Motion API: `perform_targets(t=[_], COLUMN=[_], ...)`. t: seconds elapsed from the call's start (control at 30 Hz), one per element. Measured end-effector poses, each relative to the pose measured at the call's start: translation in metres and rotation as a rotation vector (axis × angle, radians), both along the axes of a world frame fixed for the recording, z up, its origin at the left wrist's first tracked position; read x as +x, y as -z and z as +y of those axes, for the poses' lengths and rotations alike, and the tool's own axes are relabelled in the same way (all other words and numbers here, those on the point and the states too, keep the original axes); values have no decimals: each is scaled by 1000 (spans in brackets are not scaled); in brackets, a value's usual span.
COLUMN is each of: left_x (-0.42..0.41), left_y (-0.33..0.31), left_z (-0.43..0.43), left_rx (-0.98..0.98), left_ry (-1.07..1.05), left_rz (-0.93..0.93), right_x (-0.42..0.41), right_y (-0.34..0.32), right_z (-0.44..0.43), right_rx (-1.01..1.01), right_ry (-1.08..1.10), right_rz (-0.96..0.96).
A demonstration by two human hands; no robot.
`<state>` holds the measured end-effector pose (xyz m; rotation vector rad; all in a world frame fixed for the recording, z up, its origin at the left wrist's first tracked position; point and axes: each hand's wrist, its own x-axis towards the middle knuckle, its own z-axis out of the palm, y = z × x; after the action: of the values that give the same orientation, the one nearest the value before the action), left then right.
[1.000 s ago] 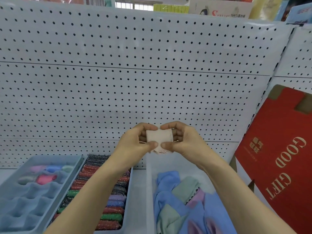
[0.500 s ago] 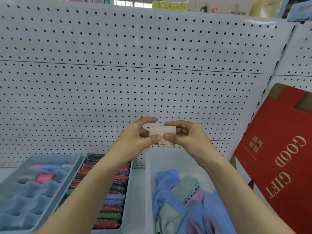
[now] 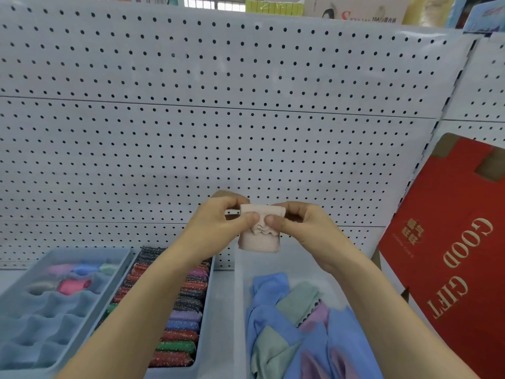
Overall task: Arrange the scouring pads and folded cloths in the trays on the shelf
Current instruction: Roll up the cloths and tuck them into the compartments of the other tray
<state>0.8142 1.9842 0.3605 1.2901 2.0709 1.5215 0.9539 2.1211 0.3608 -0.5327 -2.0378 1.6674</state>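
Cloth (image 3: 259, 237), pale pink and folded small, is up in the air, over the far end of the bin (image 3: 240, 296). Both hands pinch it with thumb and fingers: the left hand (image 3: 218, 222) on its left side, the right hand (image 3: 300, 225) on its right. Loose cloths (image 3: 273, 318), blue, green and pink, lie in the bin. Left of it, a tray (image 3: 207, 310) is packed with shiny pads (image 3: 180, 318). Further left, a grey tray (image 3: 41, 324) holds a few rolled cloths (image 3: 73, 285). A red box (image 3: 451, 255) leans on the right.

I'm looking at a shop: white pegboard shelving (image 3: 246, 149), boxed goods (image 3: 355, 9) above, a red gift box (image 3: 448, 242).
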Motion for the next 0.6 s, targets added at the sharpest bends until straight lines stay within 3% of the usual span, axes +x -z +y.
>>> perform_targets(t=[0.33, 0.6], left_x=[16, 26], left_y=[10, 6], left_z=[3, 5], left_rx=[221, 366], left_ry=[70, 44], left_rz=[-237, -339], right_x=[1, -1], right_y=[4, 5], right_z=[-6, 2], right_rx=[-263, -380], right_ry=[-57, -233], right_rz=[152, 311])
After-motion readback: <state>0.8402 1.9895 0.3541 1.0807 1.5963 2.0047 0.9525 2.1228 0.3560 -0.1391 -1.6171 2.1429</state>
